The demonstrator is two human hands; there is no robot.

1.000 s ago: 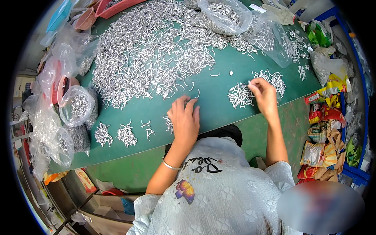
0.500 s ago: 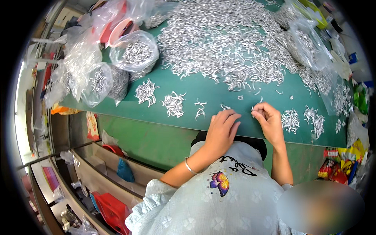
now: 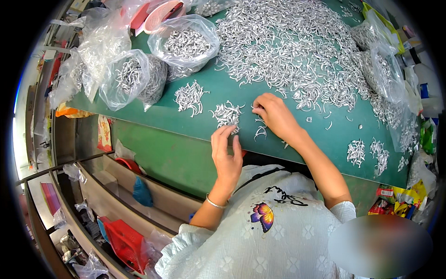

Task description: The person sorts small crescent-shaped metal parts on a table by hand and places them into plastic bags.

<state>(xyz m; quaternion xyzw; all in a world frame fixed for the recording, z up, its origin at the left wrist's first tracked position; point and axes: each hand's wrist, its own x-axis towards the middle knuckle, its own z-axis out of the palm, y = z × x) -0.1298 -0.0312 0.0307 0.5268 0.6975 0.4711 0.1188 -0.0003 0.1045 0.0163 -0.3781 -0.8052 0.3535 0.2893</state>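
Small curved silver metal pieces lie in a large spread [image 3: 288, 46] over the far part of the green table [image 3: 186, 125]. My left hand [image 3: 226, 156] is at the near edge, fingers stretched and thumb apart, its fingertips touching a small pile of pieces [image 3: 226, 114]. My right hand [image 3: 278, 116] reaches across leftward, fingers curled and thumb and fingertips together just right of that pile. What they pinch is too small to make out. Below it lie a few loose curved pieces [image 3: 260, 132]. Another small pile [image 3: 190, 97] sits farther left.
Clear plastic bags of pieces [image 3: 186, 42] stand at the left, beside a pink basket [image 3: 162, 17]. Two small piles [image 3: 356, 153] [image 3: 380, 156] lie near the right edge, with a filled bag [image 3: 388, 74] behind. Below left is a shelf with a red basket [image 3: 125, 244].
My right hand has crossed leftward from the right side of the table to beside the small pile. My left hand has moved left to that pile's near edge. The view has shifted slightly.
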